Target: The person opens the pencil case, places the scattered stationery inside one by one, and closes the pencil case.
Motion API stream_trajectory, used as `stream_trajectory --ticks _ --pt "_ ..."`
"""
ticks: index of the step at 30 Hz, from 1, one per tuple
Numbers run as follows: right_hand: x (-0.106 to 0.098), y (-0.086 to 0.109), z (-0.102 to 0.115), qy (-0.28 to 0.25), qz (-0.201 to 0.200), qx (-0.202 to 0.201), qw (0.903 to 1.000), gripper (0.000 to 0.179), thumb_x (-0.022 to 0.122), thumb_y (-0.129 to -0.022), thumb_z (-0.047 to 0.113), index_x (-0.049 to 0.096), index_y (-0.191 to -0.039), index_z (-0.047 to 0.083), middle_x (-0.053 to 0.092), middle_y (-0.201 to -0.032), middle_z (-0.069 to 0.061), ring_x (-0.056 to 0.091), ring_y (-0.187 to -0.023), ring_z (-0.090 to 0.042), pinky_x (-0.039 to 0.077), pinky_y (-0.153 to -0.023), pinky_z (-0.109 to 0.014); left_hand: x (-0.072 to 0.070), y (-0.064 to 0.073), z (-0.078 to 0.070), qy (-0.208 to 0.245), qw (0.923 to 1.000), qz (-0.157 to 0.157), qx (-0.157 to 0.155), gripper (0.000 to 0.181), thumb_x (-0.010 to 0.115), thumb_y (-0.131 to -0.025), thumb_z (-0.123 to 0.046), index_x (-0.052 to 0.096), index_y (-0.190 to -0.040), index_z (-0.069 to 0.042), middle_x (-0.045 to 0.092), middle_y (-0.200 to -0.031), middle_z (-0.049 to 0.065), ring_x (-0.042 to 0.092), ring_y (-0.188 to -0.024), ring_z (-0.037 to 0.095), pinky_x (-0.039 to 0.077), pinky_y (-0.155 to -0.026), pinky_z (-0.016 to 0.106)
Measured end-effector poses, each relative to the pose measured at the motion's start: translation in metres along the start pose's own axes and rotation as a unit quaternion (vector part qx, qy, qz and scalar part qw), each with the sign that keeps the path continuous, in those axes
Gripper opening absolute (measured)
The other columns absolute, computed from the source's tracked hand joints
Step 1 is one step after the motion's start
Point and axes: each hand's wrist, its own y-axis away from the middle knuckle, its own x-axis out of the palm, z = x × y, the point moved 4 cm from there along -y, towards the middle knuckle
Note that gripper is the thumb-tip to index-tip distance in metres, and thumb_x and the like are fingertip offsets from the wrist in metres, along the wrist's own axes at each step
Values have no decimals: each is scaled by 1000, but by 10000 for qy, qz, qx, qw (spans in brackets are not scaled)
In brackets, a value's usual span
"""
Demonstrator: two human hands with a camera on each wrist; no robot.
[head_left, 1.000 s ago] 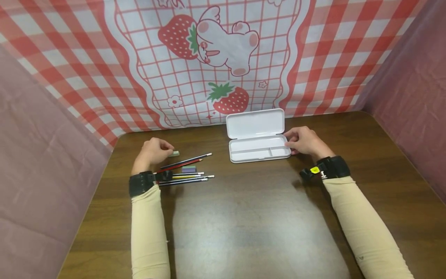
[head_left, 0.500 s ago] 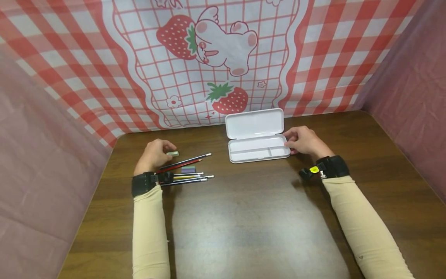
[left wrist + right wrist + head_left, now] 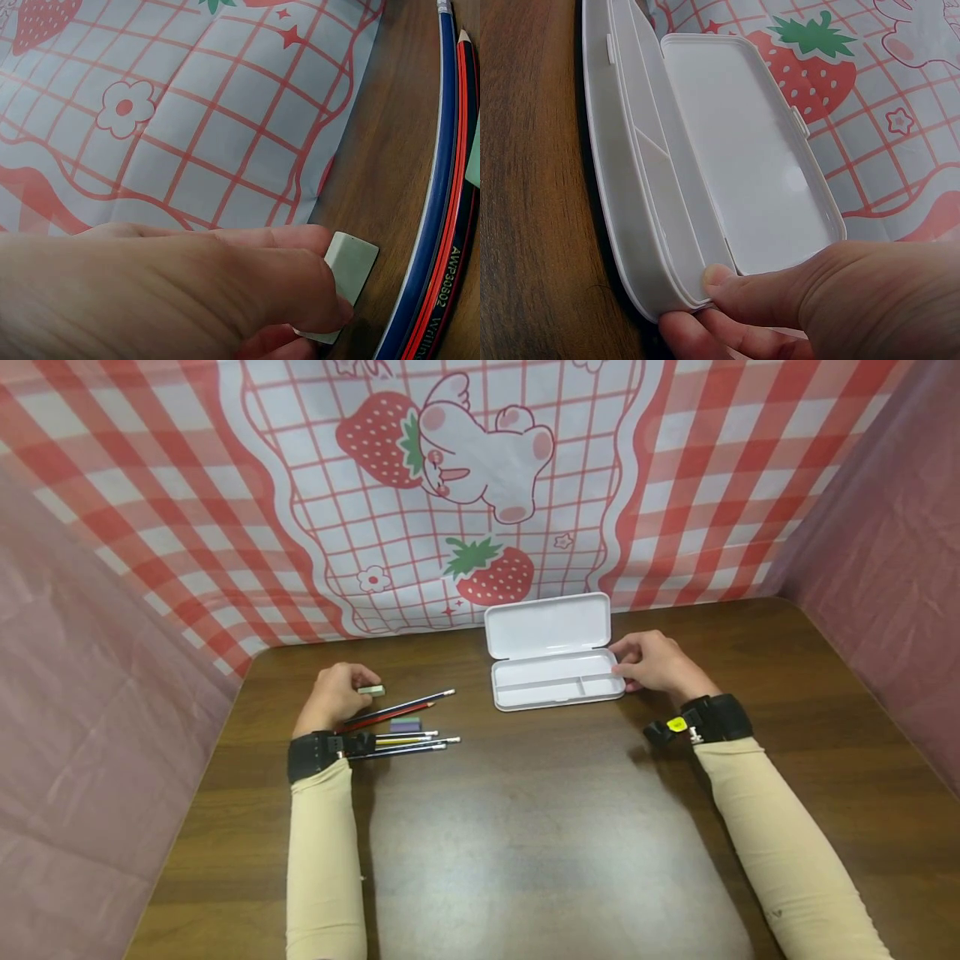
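At the left of the table my left hand (image 3: 336,695) pinches a pale green eraser (image 3: 372,691) between thumb and fingers; one end of the eraser (image 3: 356,262) sticks out past the fingertips in the left wrist view. A white pencil case (image 3: 525,673) stands with its lid (image 3: 549,627) raised and its divided compartments bare. My right hand (image 3: 656,664) grips the case's right end, thumb over the rim and fingers against the outer wall, as the right wrist view shows.
Beside the left hand lie a blue-and-white pencil (image 3: 420,702) and a red-and-black pencil (image 3: 401,713). Nearer the front are a purple-and-green eraser (image 3: 406,725) and several more pencils (image 3: 408,749). A strawberry-print cloth (image 3: 300,527) hangs behind the table.
My left hand has shifted slightly right and toward the front, and the green eraser shows more between its fingers. The right hand and the pencil case have stayed in place.
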Motion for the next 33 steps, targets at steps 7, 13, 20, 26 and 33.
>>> stream_trajectory --ticks 7,13,20,26,33 --pt "0 2 1 -10 6 -19 10000 45 75 -105 5 65 -146 -11 75 -107 -27 71 -74 -13 62 -65 -21 0 2 -2 -12 9999 20 -128 26 82 -91 -6 87 -113 -19 72 -102 9 63 -97 27 50 -80 38" --pt "0 2 0 -23 2 -9 10000 45 76 -105 5 65 -146 -12 76 -106 -26 71 -74 -13 63 -65 -21 1 2 -3 -49 9999 -42 -104 22 80 -94 -6 87 -110 -19 79 -103 9 68 -99 28 54 -86 41" --pt "0 1 -1 -14 12 4 10000 46 76 -106 6 64 -147 -10 75 -107 -26 71 -75 -14 63 -66 -22 3 0 2 -46 9999 -141 -27 21 80 -94 -5 88 -108 -20 80 -103 9 69 -99 28 56 -88 44" --pt "0 1 -1 11 3 -12 10000 46 76 -106 7 65 -147 -11 75 -107 -26 71 -74 -14 62 -65 -21 3 -1 3 -46 9998 -177 6 21 80 -93 -6 88 -107 -21 80 -101 8 69 -98 27 53 -85 40" --pt "0 0 -3 32 -6 32 10000 47 77 -105 7 64 -147 -10 75 -108 -27 70 -75 -15 62 -66 -20 -1 1 -3 -50 9997 -246 -8 21 81 -93 -7 88 -108 -21 81 -101 6 71 -99 27 54 -84 39"
